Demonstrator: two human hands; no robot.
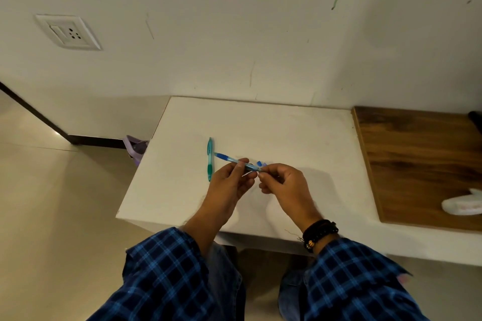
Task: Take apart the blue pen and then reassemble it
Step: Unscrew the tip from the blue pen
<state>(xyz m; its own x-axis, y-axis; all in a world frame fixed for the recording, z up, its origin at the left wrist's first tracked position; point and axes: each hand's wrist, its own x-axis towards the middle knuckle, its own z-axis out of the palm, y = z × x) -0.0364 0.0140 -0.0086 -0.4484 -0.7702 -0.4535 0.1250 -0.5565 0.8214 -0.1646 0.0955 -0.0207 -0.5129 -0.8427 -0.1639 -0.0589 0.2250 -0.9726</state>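
While pinched at mid-barrel in left hand (pixel 229 185), blue pen (pixel 236 161) held above white table (pixel 300 133) | right hand (pixel 284 187) closed on its rear end | green pen (pixel 209 159) lying just left of grip | small blue piece (pixel 260 163) just beyond right fingertips
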